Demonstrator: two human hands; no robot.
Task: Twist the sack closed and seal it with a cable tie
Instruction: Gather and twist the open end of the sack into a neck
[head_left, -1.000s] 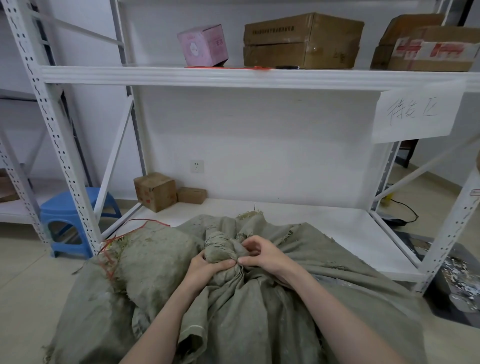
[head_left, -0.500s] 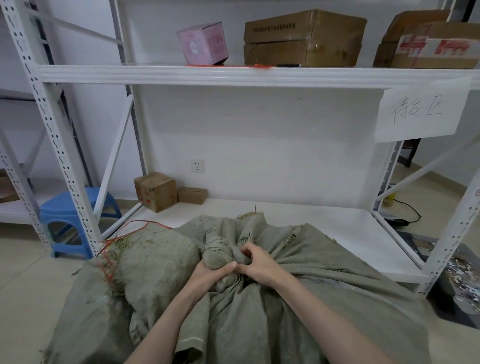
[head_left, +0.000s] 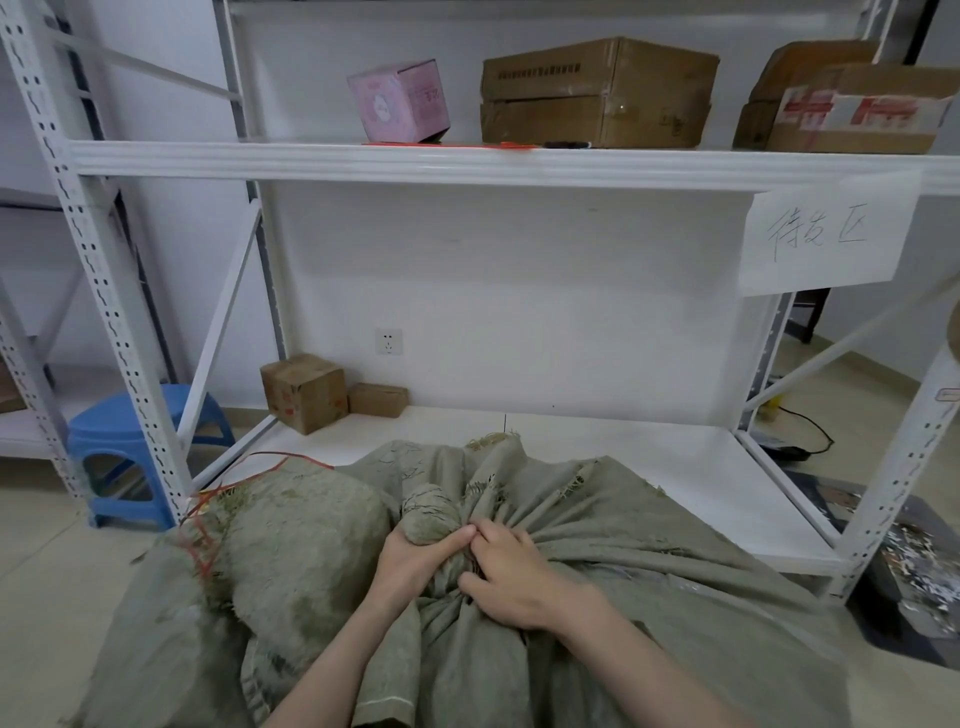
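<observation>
both hands grip the sack's twisted neck.

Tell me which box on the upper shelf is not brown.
The small pink box, leftmost there; the large carton and the red-taped carton are brown.

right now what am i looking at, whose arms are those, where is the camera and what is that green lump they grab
No machine here: a person works with bare hands, and the one camera sits on their head, looking forward and down, so the arms at the bottom are their own. The lump is a woven sack, its mouth twisted into a neck. The left hand grips that neck; the right hand pinches the gathered cloth beside it. I can make out no cable tie. Behind stands a white rack with cardboard boxes and a pink box on its shelf; a blue stool stands left.
</observation>
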